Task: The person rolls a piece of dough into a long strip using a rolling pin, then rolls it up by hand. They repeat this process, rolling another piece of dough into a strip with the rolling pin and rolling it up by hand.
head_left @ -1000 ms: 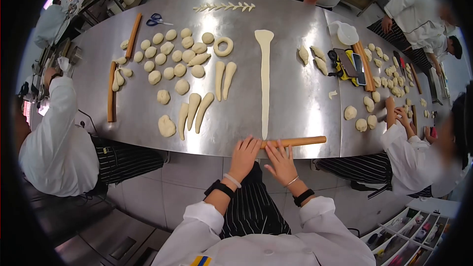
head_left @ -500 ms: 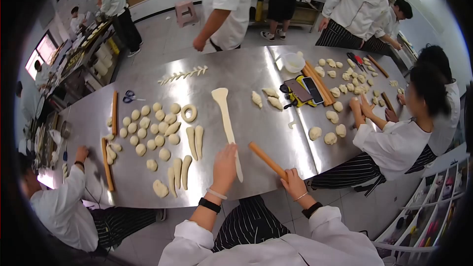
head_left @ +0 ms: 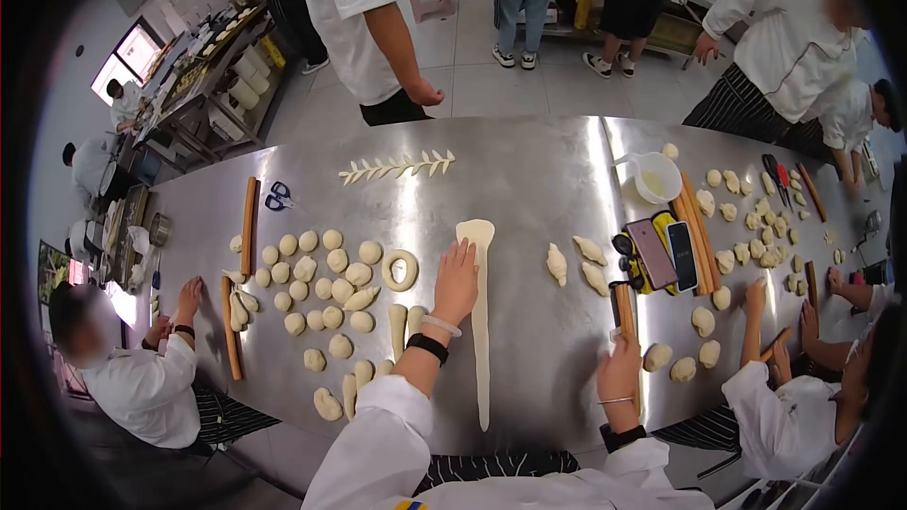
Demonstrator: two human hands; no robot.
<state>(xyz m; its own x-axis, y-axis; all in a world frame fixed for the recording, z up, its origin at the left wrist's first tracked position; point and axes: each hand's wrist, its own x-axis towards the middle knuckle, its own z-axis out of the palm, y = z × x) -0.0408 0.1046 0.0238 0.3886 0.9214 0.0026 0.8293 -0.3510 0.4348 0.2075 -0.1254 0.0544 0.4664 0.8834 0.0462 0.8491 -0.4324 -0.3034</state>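
A long flat dough strip (head_left: 483, 321), wide at the far end and tapering towards me, lies on the steel table. My left hand (head_left: 456, 281) is beside its upper part, fingers stretched out and fingertips touching the wide end. To the right, my right hand (head_left: 619, 370) is closed around a wooden rolling pin (head_left: 624, 304) that points away from me near the table seam. Left of the strip are a dough ring (head_left: 400, 270), several dough balls (head_left: 332, 289) and long tapered dough pieces (head_left: 397, 329), partly hidden by my left arm.
A leaf-shaped dough braid (head_left: 397, 168) and blue scissors (head_left: 279, 196) lie farther back. Shaped dough pieces (head_left: 556, 264), phones (head_left: 652, 253) and a white bowl (head_left: 655, 177) are to the right. Other people work at both sides; one person (head_left: 354, 28) stands across the table (head_left: 529, 170).
My left hand has slid from the strip's narrow part to its wide end. My right hand has carried the rolling pin right, turning it lengthwise away from me. The view has shifted.
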